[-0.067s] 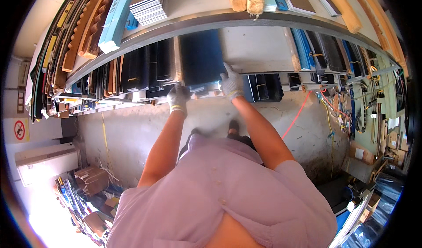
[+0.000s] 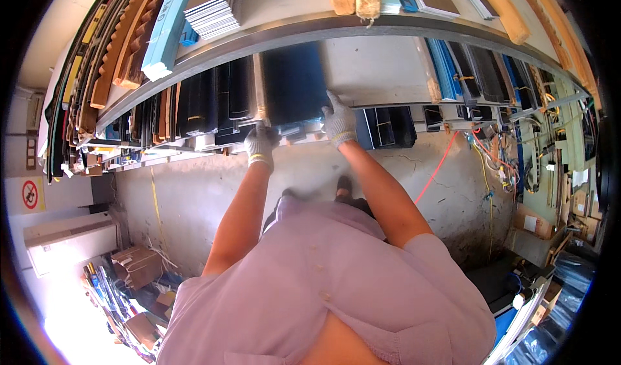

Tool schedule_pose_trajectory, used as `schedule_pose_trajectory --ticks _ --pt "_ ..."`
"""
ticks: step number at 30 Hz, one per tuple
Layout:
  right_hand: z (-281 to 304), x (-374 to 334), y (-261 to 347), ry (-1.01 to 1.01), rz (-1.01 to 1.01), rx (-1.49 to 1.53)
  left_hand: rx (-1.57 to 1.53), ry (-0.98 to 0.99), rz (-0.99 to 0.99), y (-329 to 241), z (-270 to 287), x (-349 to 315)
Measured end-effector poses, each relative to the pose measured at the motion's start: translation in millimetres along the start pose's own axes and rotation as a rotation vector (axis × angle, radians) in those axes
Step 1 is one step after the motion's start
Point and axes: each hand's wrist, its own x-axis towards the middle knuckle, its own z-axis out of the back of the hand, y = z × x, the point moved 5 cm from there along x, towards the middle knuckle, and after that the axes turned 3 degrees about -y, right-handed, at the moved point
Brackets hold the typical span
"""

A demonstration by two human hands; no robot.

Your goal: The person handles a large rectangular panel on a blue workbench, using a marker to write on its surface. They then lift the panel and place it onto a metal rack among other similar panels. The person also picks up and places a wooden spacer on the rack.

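Note:
A dark blue flat panel lies on the middle shelf level, its near end toward me. My left hand, in a grey knit glove, is closed at the panel's near left corner; its fingertips are partly hidden. At the near right corner, my right hand, gloved alike, grips the panel's edge, with the index finger stretched along the side. Immediately left of the panel stands a narrow wooden strip. To its right is a bare pale stretch of the shelf board.
A metal shelf edge curves above my hands. The upper level carries wooden mouldings and stacked boards. Dark bundled strips sit lower right. Hoses and cables hang at the right; cardboard boxes lie behind left.

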Motion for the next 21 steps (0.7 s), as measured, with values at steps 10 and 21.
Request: schedule_pose_trajectory --ticks 10,21 --pt "7 -2 -34 0.031 -0.005 0.216 0.140 0.211 0.009 -5 -1 -25" --pt "105 -191 -352 0.053 -0.584 -0.437 0.573 0.730 -0.197 14 -52 -62"
